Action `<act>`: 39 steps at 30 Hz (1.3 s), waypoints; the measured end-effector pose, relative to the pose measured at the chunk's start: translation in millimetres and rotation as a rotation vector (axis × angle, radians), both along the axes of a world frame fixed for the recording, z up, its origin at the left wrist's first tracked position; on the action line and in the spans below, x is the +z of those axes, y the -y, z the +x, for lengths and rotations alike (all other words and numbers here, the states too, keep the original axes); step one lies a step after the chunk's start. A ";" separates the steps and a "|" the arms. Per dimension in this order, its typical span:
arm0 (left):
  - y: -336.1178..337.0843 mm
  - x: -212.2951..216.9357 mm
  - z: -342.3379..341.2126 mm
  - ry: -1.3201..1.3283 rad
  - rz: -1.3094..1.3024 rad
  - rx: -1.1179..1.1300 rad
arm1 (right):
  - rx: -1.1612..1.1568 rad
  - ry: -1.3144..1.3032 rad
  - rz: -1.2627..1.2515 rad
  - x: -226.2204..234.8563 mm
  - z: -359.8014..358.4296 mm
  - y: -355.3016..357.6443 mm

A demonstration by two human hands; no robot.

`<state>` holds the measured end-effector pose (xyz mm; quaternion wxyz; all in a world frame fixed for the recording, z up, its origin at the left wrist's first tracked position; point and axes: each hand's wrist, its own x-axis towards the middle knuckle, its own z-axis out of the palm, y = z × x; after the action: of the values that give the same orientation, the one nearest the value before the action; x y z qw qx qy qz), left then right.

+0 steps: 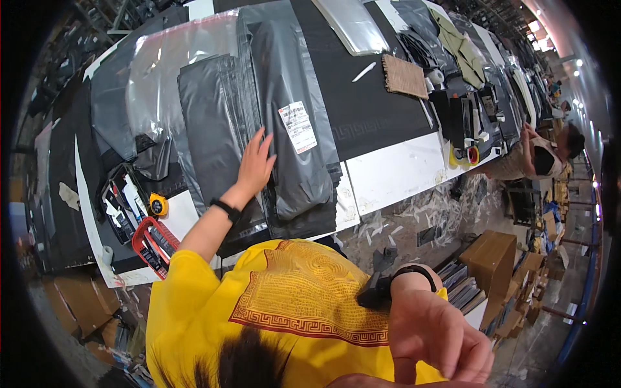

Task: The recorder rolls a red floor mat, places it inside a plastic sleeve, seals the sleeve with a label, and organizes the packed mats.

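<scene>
My left hand (256, 169) lies with fingers spread on grey plastic mailing bags. Under and beside its fingertips is a filled grey mailing bag (299, 184) with a white printed label (298, 127). Just left of it lies a folded stack of grey plastic bags (210, 129). My right hand (446, 343) is raised near the lower right, off the table, its fingers curled inward; whatever they may hold is hidden. A dark object (375, 291) of unclear kind shows beside that wrist. Both wrists wear black bands.
Left of the bags are a red basket (154, 242), a yellow tape measure (158, 204) and a tray of pens and tools (126, 197). Farther right are brown corrugated cardboard (404, 76), a white pen (363, 72), tape rolls (467, 155) and a co-worker (540, 155). Scraps litter the floor.
</scene>
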<state>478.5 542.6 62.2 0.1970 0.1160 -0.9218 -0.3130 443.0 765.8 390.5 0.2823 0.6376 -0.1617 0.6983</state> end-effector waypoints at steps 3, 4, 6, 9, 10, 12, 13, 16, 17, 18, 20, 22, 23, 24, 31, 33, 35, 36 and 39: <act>-18.0 -8.3 75.2 0.078 0.010 -0.018 | -0.018 0.063 -0.065 6.5 19.8 0.0; -25.0 -6.4 98.8 0.116 0.019 -0.017 | -0.071 0.153 -0.109 9.2 27.6 0.5; -35.7 -15.5 139.5 0.165 -0.041 0.029 | 0.069 0.149 -0.110 2.9 32.3 0.0; -43.6 -39.4 179.2 0.242 -0.151 0.069 | 0.212 0.058 -0.006 -11.6 37.7 -15.0; -43.2 -43.1 189.1 0.281 -0.208 0.056 | 0.245 0.049 -0.014 -13.2 41.3 -12.6; -46.3 -49.9 194.0 0.296 -0.233 0.084 | 0.438 0.043 0.091 -12.1 47.3 -9.7; -48.6 -51.8 193.3 0.288 -0.240 0.085 | 0.501 0.008 0.137 -8.8 47.4 -9.2; -50.4 -54.4 194.9 0.277 -0.251 0.091 | 0.720 -0.132 0.364 -0.5 40.2 -6.0; -52.1 -55.0 196.6 0.285 -0.238 0.100 | 0.810 -0.180 0.517 2.2 34.9 -4.2; -50.7 -60.5 196.7 0.288 -0.236 0.089 | 0.918 -0.151 0.708 -2.1 35.9 -3.3; -49.4 -58.6 188.8 0.308 -0.256 0.076 | 1.096 0.017 1.023 -1.0 36.7 1.2; -49.0 -59.9 192.2 0.314 -0.274 0.093 | 1.238 0.154 1.147 5.5 41.2 25.4; -49.7 -59.7 196.0 0.298 -0.250 0.115 | 1.431 0.236 1.140 5.9 52.0 34.1; -47.5 -59.4 194.6 0.286 -0.229 0.125 | 1.496 0.311 1.121 10.3 58.7 38.5; -30.1 -20.7 159.9 0.199 -0.054 0.124 | 1.821 0.574 0.812 10.4 77.6 46.5; -25.2 -5.0 135.8 0.160 0.004 0.092 | 1.860 0.624 1.028 2.9 65.4 44.5; -20.6 13.4 103.6 0.064 0.074 0.027 | 1.832 0.545 0.950 -11.4 61.9 44.4; -17.6 21.9 85.7 0.022 0.083 0.018 | 1.854 0.542 0.946 -11.4 58.4 45.6; -8.7 36.5 28.6 -0.040 0.314 0.113 | 1.793 0.609 1.027 -3.2 48.1 48.0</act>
<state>507.1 551.3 98.7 0.2119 0.1909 -0.8494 -0.4441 491.2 717.9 387.3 -0.6859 0.3653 0.0271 0.6287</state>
